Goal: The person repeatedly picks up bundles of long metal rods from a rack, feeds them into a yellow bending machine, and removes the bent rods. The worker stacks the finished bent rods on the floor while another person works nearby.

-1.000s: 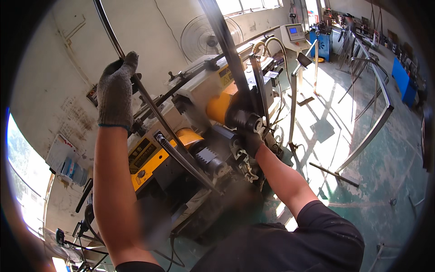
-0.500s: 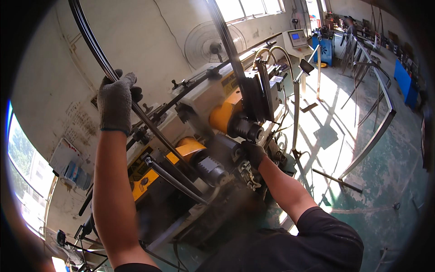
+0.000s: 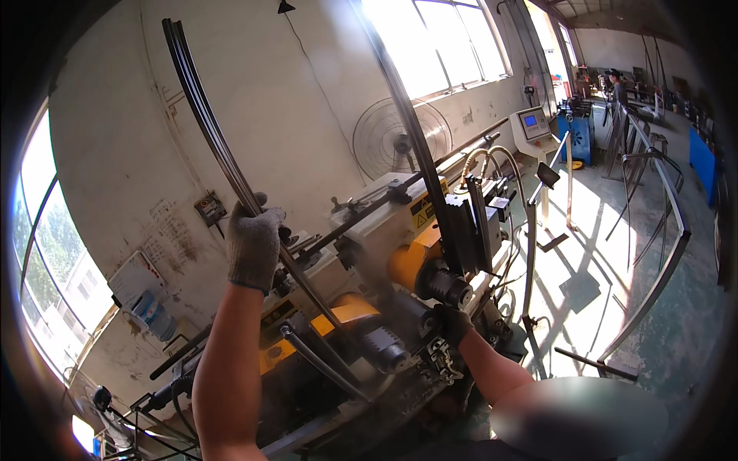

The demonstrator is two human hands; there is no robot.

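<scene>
My left hand [image 3: 255, 247], in a grey knitted glove, is closed around a bundle of long, thin metal bars [image 3: 207, 131]. The bars slant down from upper left toward the machine [image 3: 377, 219]. My right hand [image 3: 453, 324], in a dark glove, rests against dark machine parts between two ridged dark cylinders, the upper cylinder [image 3: 450, 287] and the lower cylinder [image 3: 384, 347]. Its fingers are mostly hidden there. Yellow housings sit behind both cylinders. Another tall dark bar [image 3: 407, 107] slopes down to the upper part of the machine.
A flexible metal hose [image 3: 315, 357] curves along the machine's front. Behind it stand a round fan [image 3: 401, 142] and a control box [image 3: 532, 123]. A bent metal frame [image 3: 669, 269] stands on the floor at right. A person [image 3: 618, 88] is far back.
The view has tilted up and shifted, so the scene sits lower and farther right in the picture. My left hand still grips the bars, and my right hand stays by the cylinders.
</scene>
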